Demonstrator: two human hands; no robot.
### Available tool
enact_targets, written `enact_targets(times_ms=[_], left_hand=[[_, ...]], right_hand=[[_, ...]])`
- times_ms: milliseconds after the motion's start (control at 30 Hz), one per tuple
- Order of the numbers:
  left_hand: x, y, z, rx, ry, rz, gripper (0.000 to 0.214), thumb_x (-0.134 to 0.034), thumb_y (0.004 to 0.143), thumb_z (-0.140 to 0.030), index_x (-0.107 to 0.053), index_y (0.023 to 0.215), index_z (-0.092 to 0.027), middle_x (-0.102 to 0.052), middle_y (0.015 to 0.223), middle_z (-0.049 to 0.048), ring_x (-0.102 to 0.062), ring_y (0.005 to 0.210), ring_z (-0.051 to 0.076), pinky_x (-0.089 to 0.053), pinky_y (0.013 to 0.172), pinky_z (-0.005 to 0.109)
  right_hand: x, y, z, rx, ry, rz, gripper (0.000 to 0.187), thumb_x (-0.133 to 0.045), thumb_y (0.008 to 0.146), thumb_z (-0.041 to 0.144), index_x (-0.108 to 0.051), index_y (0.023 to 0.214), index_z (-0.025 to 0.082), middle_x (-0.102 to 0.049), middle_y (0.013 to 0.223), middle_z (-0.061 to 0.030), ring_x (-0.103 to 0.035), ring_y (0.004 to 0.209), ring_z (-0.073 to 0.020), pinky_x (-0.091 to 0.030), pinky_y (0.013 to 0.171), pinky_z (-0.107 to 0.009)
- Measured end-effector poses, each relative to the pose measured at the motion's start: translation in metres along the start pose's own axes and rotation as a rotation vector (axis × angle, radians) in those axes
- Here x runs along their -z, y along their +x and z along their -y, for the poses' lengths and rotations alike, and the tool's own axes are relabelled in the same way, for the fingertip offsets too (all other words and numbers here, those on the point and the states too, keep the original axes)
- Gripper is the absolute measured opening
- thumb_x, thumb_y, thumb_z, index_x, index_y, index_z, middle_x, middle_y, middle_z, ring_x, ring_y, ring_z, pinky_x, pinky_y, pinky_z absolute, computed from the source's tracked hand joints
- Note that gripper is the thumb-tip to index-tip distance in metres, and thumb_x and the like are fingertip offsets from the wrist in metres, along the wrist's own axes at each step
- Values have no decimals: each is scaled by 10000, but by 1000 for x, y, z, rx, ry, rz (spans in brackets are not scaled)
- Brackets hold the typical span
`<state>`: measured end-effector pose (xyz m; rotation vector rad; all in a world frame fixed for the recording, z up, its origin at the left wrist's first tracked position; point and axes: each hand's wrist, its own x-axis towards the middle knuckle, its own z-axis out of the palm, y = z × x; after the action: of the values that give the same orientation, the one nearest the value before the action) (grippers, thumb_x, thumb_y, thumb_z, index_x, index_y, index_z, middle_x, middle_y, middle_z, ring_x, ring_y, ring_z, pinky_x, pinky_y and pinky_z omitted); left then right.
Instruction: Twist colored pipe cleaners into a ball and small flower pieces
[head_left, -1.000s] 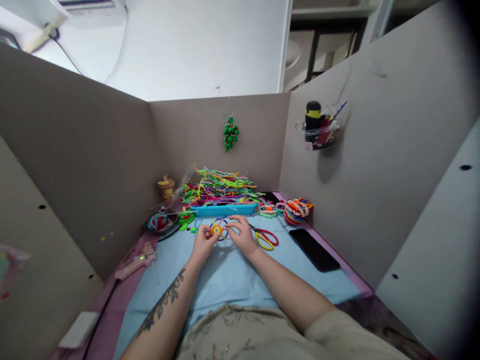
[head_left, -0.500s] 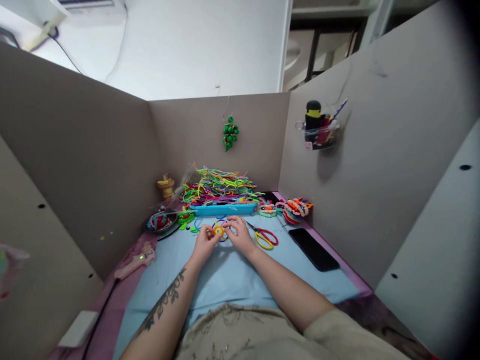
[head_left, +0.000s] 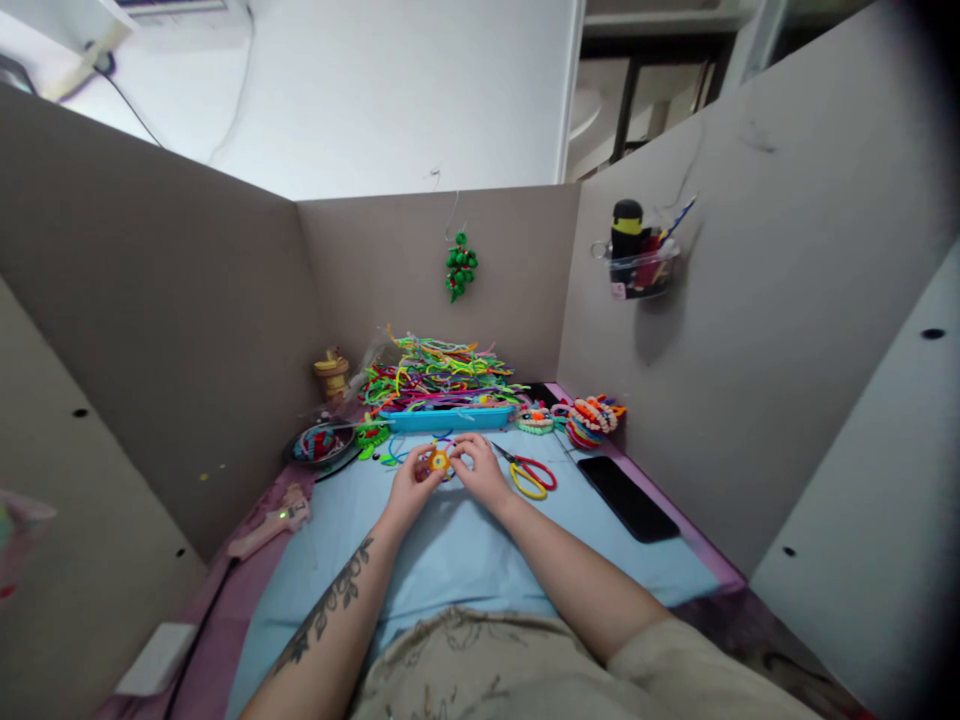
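Observation:
My left hand (head_left: 409, 489) and my right hand (head_left: 480, 470) meet over a light blue mat (head_left: 465, 560). Both pinch a small orange and yellow pipe-cleaner piece (head_left: 439, 460) held between the fingertips, just above the mat. Loose purple and blue loops of the piece stick out behind it. Red and yellow scissors (head_left: 531, 474) lie just right of my right hand. A blue case (head_left: 448, 418) sits beyond the hands, with a heap of coloured pipe cleaners (head_left: 435, 375) behind it.
A black phone (head_left: 628, 498) lies at the mat's right. A pink glue gun (head_left: 270, 525) rests at the left, near a small bowl (head_left: 322, 445). Finished coloured figures (head_left: 589, 418) stand at the back right. Grey partition walls enclose the desk; a green ornament (head_left: 460, 267) hangs on the back wall.
My two hands have drawn closer together around the orange piece, and the piece has shifted slightly up between the fingertips. Nothing else moved.

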<state>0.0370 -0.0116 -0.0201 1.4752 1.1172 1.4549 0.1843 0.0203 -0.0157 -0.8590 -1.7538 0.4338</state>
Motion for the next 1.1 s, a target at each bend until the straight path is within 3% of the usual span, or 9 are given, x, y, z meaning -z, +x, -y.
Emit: enact_targets(times_ms=[133, 700, 967, 1100], left_hand=[[2, 1, 3, -55, 68, 20, 448, -660, 640, -326, -584, 1050, -160, -598, 1076, 97, -588, 856, 189, -484, 698, 281], [4, 1, 0, 173, -108, -40, 542, -736, 560, -326, -583, 1043, -134, -683, 821, 65, -627, 723, 176, -483, 659, 267], [4, 3, 3, 171, -133, -74, 548, -741, 548, -330, -588, 1032, -124, -681, 845, 87, -634, 738, 198, -495, 671, 305], [4, 3, 4, 103, -88, -21, 528, -726, 567, -328, -597, 1039, -132, -659, 974, 101, -625, 831, 211, -489, 736, 323]], right_hand=[[0, 0, -3, 1, -2, -16, 93, -545, 709, 152, -619, 720, 208, -539, 933, -45, -488, 968, -190, -360, 885, -344], [4, -6, 9, 220, -89, 64, 134, -500, 724, 106, -589, 744, 204, -540, 962, -59, -458, 982, -204, -357, 887, -381], [-1, -2, -4, 74, -45, 13, 217, -539, 698, 126, -613, 879, 219, -524, 988, -53, -469, 994, -197, -359, 905, -364], [-4, 0, -9, -19, 1, 43, 174, -577, 677, 139, -632, 821, 219, -517, 992, -49, -476, 1009, -196, -351, 925, -356]])
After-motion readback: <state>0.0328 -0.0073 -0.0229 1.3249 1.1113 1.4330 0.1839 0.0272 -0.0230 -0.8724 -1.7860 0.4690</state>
